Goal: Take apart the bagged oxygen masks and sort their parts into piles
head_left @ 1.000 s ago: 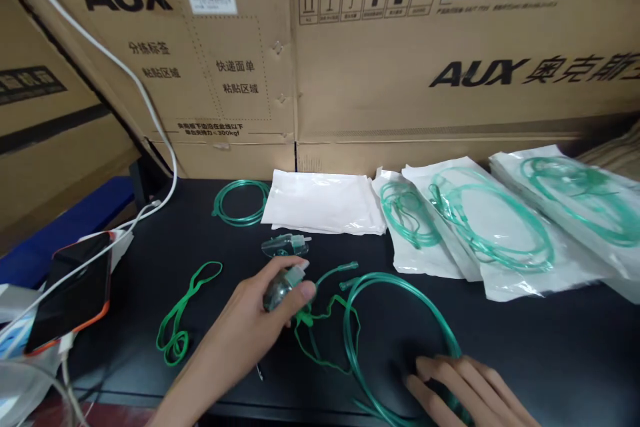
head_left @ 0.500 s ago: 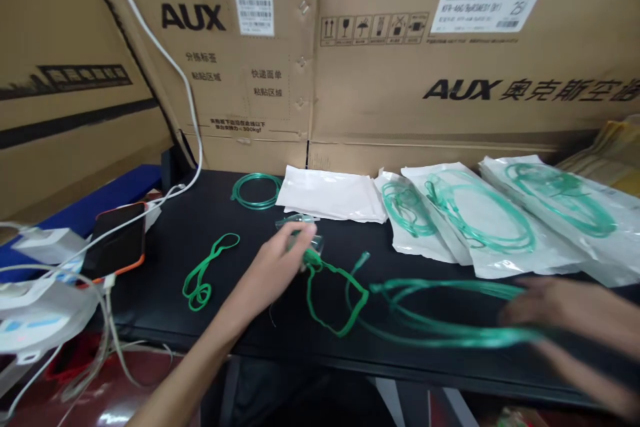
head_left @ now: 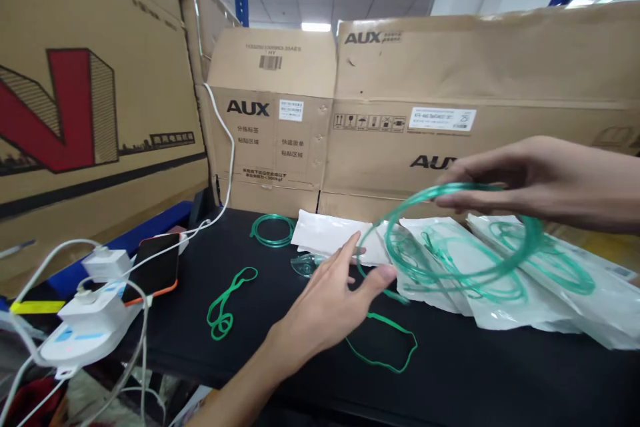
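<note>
Head view: your right hand grips a glossy coil of green tubing, its translucent loops raised in front of the flat, film-faced packets. Your left hand is unclenched, fingers and thumb spread just beside the coil; whether skin meets tube, you can't tell. Below, a thin green band makes a rounded loop on the dark worktop, while a twisted strap curls over to the left. Beyond your left hand lie a clear, curved plastic piece and a neat round tubing ring.
</note>
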`<state>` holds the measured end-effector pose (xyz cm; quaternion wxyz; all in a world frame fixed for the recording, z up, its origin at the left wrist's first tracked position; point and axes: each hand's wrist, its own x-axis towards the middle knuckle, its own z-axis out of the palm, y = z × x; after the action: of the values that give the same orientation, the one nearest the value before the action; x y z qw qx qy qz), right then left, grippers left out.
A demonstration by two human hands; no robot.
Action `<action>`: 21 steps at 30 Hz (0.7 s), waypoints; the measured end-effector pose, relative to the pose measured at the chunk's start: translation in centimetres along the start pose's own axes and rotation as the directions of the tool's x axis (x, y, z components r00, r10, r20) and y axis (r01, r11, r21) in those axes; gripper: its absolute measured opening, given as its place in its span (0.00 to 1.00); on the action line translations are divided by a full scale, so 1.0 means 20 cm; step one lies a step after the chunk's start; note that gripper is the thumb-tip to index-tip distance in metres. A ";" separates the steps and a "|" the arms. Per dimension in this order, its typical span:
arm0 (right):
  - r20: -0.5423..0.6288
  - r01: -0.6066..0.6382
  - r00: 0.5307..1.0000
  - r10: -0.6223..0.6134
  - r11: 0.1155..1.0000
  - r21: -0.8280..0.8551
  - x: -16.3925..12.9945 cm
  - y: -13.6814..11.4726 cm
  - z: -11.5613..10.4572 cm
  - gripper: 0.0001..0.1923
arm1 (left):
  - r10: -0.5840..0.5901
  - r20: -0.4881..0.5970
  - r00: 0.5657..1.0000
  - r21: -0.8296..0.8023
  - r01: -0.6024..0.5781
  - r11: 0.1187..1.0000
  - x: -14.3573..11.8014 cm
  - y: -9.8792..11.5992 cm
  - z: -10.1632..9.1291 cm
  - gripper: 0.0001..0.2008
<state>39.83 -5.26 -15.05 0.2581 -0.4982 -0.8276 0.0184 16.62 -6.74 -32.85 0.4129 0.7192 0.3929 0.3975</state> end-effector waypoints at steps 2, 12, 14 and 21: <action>0.129 -0.022 0.991 0.020 1.000 0.012 0.05 -0.08 0.03 0.26 | -0.058 0.045 0.997 -0.047 0.061 0.997 0.06 0.00 0.01 0.40; -0.009 0.151 0.988 -0.154 0.954 0.260 0.18 -0.18 0.33 0.17 | -0.161 0.218 0.963 -0.774 0.271 0.572 0.21 -0.13 -0.08 0.24; -0.046 0.157 0.988 -0.150 0.952 0.264 0.20 -0.19 0.33 0.16 | -0.178 0.238 0.955 -0.734 0.297 0.610 0.17 -0.14 -0.14 0.24; -0.216 0.192 0.968 -0.129 0.934 0.301 0.29 -0.26 0.22 0.08 | -0.292 -0.136 0.947 -0.405 0.215 0.889 -0.02 -0.08 -0.19 0.28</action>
<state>31.57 -2.04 -15.06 0.4146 -0.3796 -0.8229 0.0826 12.71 -5.45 -33.16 0.5544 0.5242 0.4362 0.4771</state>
